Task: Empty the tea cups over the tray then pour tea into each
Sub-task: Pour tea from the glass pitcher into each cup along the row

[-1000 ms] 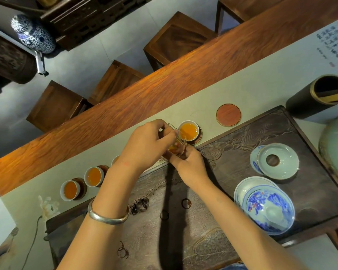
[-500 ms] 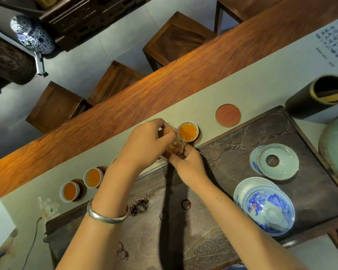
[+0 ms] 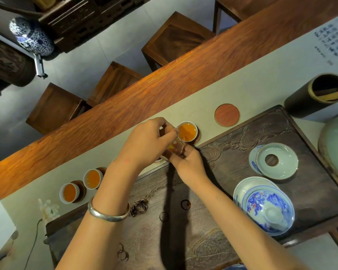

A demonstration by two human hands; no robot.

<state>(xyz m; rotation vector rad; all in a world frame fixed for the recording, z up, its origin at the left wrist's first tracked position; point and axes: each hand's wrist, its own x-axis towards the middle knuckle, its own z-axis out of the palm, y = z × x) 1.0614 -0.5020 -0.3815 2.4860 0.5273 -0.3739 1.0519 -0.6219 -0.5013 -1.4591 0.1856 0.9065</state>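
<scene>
A small glass pitcher (image 3: pixel 176 147) with amber tea is tilted toward a white tea cup (image 3: pixel 187 131) full of tea on a dark coaster. My left hand (image 3: pixel 144 141) grips the pitcher from above and my right hand (image 3: pixel 185 162) supports it from below. Two more filled cups (image 3: pixel 92 178) (image 3: pixel 69 192) stand on coasters to the left. Another cup is mostly hidden under my left wrist. The dark carved tea tray (image 3: pixel 232 152) lies below the hands.
An empty round coaster (image 3: pixel 227 114) lies right of the filled cup. On the tray sit a pale saucer with lid (image 3: pixel 275 161) and a blue-and-white gaiwan (image 3: pixel 266 208). A dark bamboo tube (image 3: pixel 316 94) and a pale pot (image 3: pixel 336 147) stand at the right.
The pitcher has stayed tilted over the right cup; both hands have barely shifted and the cup looks full.
</scene>
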